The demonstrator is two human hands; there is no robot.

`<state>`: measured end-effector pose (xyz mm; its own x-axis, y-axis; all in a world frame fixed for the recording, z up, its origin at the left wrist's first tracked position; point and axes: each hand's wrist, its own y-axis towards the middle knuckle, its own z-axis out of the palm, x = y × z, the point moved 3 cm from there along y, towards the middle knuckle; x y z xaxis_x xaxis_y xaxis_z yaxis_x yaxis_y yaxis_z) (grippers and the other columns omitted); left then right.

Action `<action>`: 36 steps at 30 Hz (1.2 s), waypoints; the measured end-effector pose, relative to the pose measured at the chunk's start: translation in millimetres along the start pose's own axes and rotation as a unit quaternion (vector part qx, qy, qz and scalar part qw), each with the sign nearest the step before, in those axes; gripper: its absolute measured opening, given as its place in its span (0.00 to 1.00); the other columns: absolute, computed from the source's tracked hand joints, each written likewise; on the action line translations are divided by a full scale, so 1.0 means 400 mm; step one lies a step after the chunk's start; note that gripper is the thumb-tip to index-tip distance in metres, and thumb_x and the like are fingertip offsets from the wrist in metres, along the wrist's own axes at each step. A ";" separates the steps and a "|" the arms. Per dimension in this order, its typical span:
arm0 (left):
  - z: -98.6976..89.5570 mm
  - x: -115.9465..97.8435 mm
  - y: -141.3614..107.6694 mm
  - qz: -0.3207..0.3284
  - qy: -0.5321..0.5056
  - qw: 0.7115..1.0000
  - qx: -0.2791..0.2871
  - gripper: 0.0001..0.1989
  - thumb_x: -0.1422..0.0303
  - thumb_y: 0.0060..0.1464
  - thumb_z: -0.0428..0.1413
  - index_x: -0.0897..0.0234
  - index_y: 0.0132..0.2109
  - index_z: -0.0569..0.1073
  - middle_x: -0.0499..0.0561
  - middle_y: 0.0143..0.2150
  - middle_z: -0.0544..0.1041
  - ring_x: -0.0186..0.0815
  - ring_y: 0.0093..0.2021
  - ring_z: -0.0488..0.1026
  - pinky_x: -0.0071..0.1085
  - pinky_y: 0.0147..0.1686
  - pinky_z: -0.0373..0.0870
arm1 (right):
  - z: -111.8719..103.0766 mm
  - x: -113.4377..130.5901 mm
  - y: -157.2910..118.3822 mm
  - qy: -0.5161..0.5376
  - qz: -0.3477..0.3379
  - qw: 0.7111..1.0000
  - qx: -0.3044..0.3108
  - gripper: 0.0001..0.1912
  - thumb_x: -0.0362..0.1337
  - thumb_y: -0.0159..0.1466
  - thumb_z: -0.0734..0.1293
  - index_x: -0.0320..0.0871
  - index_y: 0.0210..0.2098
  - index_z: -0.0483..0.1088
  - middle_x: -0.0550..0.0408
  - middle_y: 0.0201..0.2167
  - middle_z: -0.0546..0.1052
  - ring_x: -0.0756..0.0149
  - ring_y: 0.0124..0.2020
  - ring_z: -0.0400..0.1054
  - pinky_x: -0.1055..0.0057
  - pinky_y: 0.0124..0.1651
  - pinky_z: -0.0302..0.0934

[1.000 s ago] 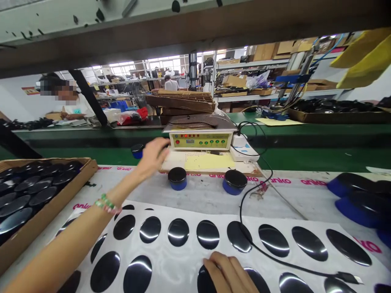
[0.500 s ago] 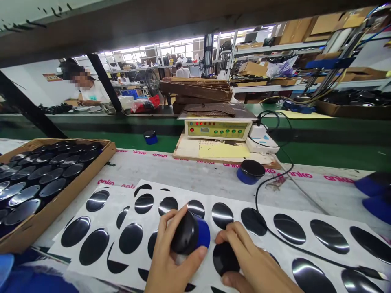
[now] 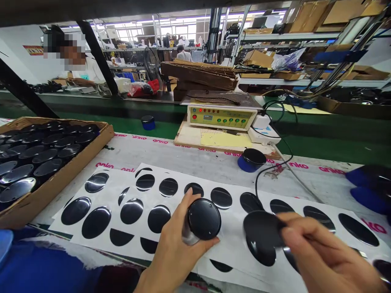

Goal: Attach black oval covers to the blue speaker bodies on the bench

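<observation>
My left hand (image 3: 180,244) is wrapped round a black round case (image 3: 204,219), its flat face with small holes turned toward me. To the right, my right hand (image 3: 324,248) pinches a thin black disc (image 3: 262,228) by its edge, blurred by motion, over the sheets. White sheets (image 3: 235,232) with rows of black oval discs lie under both hands. A blue and black round case (image 3: 251,160) stands behind them.
A cardboard box (image 3: 106,132) of black round cases is at the left. A control unit (image 3: 222,118) sits at the back, its black cable (image 3: 257,183) crossing the sheets. More blue cases (image 3: 369,199) are at the right. A person (image 3: 91,69) sits beyond.
My left hand has turned the case so its flat face shows. My right hand has moved right and lifted a black disc off the sheet. The view has tilted down slightly.
</observation>
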<state>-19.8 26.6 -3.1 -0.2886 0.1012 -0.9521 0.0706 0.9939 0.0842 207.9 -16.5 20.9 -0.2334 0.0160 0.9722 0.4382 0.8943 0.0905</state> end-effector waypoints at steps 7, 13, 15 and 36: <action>-0.003 -0.002 0.002 0.055 0.004 0.998 0.017 0.48 0.72 0.45 0.65 0.33 0.63 0.48 0.38 0.58 0.70 0.34 0.58 0.68 0.35 0.58 0.65 | 0.206 0.035 -0.012 0.127 0.032 0.984 0.121 0.14 0.47 0.62 0.67 0.45 0.25 0.68 0.55 0.39 0.68 0.67 0.38 0.64 0.77 0.36 0.62; -0.005 0.001 0.006 0.073 0.026 0.996 0.034 0.47 0.69 0.47 0.65 0.32 0.63 0.45 0.38 0.59 0.70 0.37 0.57 0.69 0.40 0.57 0.67 | 0.219 0.008 -0.019 0.137 0.049 0.982 0.122 0.14 0.47 0.62 0.67 0.45 0.26 0.66 0.57 0.38 0.65 0.69 0.37 0.62 0.78 0.37 0.59; -0.006 0.000 0.007 0.079 0.035 0.996 0.035 0.47 0.69 0.47 0.65 0.32 0.63 0.45 0.38 0.58 0.70 0.37 0.58 0.68 0.41 0.58 0.66 | 0.219 0.006 -0.019 0.131 0.048 0.982 0.124 0.13 0.46 0.63 0.67 0.46 0.26 0.66 0.58 0.38 0.65 0.69 0.38 0.62 0.78 0.38 0.59; -0.008 -0.001 0.006 0.123 0.049 0.991 0.009 0.47 0.73 0.47 0.64 0.36 0.64 0.47 0.39 0.58 0.71 0.36 0.56 0.70 0.35 0.55 0.71 | 0.227 0.044 -0.023 -0.036 -0.067 0.995 0.062 0.11 0.40 0.62 0.67 0.45 0.25 0.66 0.54 0.35 0.69 0.66 0.33 0.66 0.74 0.32 0.63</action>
<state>-22.4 28.9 -1.5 -0.3525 0.3454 -0.8697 0.1680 0.9376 0.3043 121.1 16.2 17.5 -0.3461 -0.0787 0.9349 0.2888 0.9392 0.1860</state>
